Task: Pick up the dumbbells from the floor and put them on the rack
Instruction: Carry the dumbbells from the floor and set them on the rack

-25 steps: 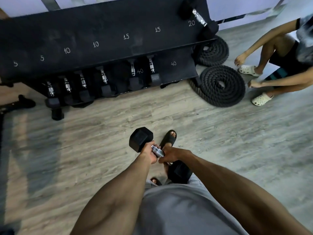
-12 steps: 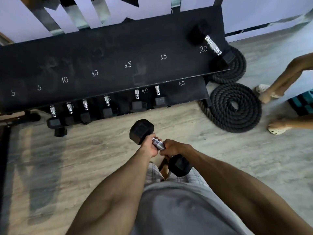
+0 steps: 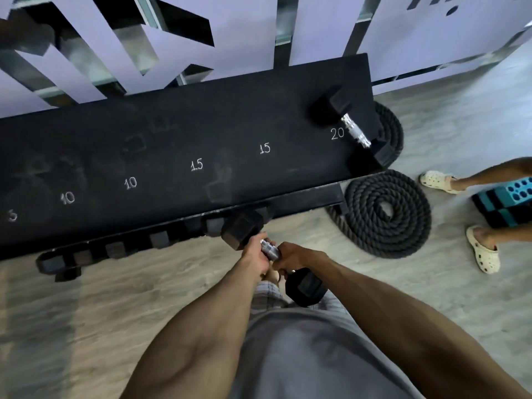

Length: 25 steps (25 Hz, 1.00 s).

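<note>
I hold a black hex dumbbell [image 3: 243, 230] with a chrome handle in front of my waist, off the floor. My left hand [image 3: 256, 251] and my right hand [image 3: 292, 256] are both closed around the handle, side by side. Its far head is level with the front edge of the black rack [image 3: 172, 156]; its near head [image 3: 306, 286] is by my shorts. The rack's top shelf carries chalk numbers 5, 10, 15 and 20. One dumbbell [image 3: 352, 128] lies at the 20 mark on the right end. Several dumbbells [image 3: 115, 249] sit on the lower shelf, mostly hidden.
Two coiled black battle ropes [image 3: 383, 214] lie on the floor right of the rack. Another person's legs in white clogs [image 3: 482, 251] stand at the right, by a teal and black block [image 3: 509, 200]. A patterned wall panel is behind the rack.
I have moved closer to the rack with the dumbbell in both hands. The dumbbell's far head now reaches the rack's front edge, and the lower shelf is mostly hidden under the top one.
</note>
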Available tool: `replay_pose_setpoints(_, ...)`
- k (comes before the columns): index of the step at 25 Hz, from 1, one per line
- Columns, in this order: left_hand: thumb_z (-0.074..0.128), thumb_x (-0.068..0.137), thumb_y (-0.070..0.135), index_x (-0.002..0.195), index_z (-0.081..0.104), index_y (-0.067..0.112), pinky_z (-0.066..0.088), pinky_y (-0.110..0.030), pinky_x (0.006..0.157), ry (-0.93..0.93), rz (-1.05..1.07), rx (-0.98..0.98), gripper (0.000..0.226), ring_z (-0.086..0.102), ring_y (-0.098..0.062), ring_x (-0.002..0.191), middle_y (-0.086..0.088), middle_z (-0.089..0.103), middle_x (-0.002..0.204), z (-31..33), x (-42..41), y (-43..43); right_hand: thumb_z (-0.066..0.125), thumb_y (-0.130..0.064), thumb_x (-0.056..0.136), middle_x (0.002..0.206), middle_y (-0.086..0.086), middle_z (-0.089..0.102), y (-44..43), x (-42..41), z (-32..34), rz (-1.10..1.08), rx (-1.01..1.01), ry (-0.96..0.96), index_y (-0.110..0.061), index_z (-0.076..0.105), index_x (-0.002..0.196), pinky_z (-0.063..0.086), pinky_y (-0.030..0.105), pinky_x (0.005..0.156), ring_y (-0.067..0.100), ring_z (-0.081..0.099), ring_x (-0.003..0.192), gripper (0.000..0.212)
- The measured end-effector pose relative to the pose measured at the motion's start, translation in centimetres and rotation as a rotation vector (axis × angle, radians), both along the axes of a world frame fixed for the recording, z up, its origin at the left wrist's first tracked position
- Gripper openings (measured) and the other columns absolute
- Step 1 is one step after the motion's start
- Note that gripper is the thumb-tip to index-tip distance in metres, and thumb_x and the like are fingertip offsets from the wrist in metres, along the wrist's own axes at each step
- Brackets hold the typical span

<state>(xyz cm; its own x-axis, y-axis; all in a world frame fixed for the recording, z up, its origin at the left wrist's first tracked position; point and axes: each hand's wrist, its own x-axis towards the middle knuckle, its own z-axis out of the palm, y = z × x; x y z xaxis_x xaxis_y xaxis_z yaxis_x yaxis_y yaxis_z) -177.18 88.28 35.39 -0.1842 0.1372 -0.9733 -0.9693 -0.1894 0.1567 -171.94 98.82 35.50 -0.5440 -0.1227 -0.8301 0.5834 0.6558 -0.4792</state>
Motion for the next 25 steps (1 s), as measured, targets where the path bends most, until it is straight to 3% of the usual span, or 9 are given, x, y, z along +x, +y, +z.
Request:
replay_pose_setpoints(2,0.055,0.093,0.018,0.063,0.044,0.011,0.043,-0.028,0.06,-0.016,-0.017,-0.005,0.033,0.047,-0.018,0.057,-0.004,0.051,0.046,-0.1,-3.8,1.2,0.066,-0.016,0.078,0.066,0.003,0.063,1.2,-3.5,-0.1,-0.014,0.009,0.002,-0.018,0.056,0.066,0.053,0.035,0.071,0.018,0.061,0.061,0.016)
replay_pose_setpoints(6,0.057,0.093,0.017,0.07,0.049,0.011,0.047,-0.031,0.063,-0.011,-0.016,-0.005,0.025,0.052,-0.016,0.065,-0.002,0.049,0.067,0.2,-10.5,2.9,0.066,-0.019,0.08,0.079,0.009,0.066,3.0,-9.8,0.5,-0.017,-0.001,0.028,-0.021,0.057,0.071,0.054,0.038,0.078,0.02,0.062,0.069,0.013)
replay_pose_setpoints(9,0.056,0.094,0.017,0.07,0.049,0.011,0.045,-0.03,0.06,-0.003,-0.007,0.0,0.026,0.052,-0.014,0.067,0.0,0.048,0.069,-0.1,-14.9,4.2,0.068,-0.018,0.078,0.077,0.01,0.068,4.2,-14.0,0.3,-0.058,-0.006,0.068,-0.009,0.065,0.084,0.052,0.034,0.067,0.022,0.065,0.07,0.011)
replay_pose_setpoints(13,0.056,0.094,0.016,0.072,0.051,0.011,0.045,-0.029,0.061,-0.008,0.019,0.017,0.023,0.052,-0.013,0.067,0.0,0.048,0.071,-0.4,-20.1,5.8,0.069,-0.018,0.08,0.063,0.001,0.065,5.8,-19.0,-0.3,-0.069,-0.015,0.081,-0.013,0.062,0.07,0.046,0.024,0.056,0.013,0.06,0.054,0.014)
replay_pose_setpoints(16,0.058,0.094,0.016,0.074,0.054,0.01,0.046,-0.028,0.063,-0.009,0.031,0.002,0.021,0.053,-0.014,0.069,-0.001,0.05,0.072,-0.8,-23.3,6.7,0.069,-0.016,0.083,0.064,0.002,0.067,6.7,-21.9,-1.1,-0.101,-0.048,0.08,-0.015,0.06,0.07,0.048,0.022,0.054,0.011,0.061,0.051,0.016)
replay_pose_setpoints(19,0.059,0.093,0.016,0.076,0.055,0.01,0.047,-0.027,0.064,-0.025,0.05,-0.017,0.019,0.055,-0.013,0.071,0.0,0.052,0.073,-1.1,-25.9,7.5,0.069,-0.015,0.085,0.067,0.005,0.069,7.4,-24.6,-2.6,-0.111,-0.056,0.085,-0.012,0.062,0.075,0.049,0.021,0.053,0.011,0.063,0.05,0.013)
replay_pose_setpoints(22,0.06,0.093,0.015,0.075,0.056,0.01,0.049,-0.027,0.067,-0.041,0.098,-0.023,0.019,0.055,-0.012,0.072,0.0,0.053,0.074,-1.8,-27.8,7.8,0.07,-0.016,0.085,0.075,0.011,0.072,7.8,-26.6,-4.1,-0.128,-0.062,0.086,-0.005,0.063,0.092,0.051,0.023,0.054,0.013,0.066,0.055,0.014)
replay_pose_setpoints(25,0.061,0.092,0.012,0.074,0.056,0.01,0.049,-0.027,0.069,-0.051,0.171,-0.013,0.019,0.056,-0.012,0.071,-0.002,0.054,0.074,-2.3,-28.5,8.0,0.071,-0.016,0.085,0.084,0.012,0.073,8.0,-27.8,-5.3,-0.132,-0.041,0.064,-0.006,0.06,0.104,0.06,0.031,0.066,0.017,0.07,0.064,0.024)
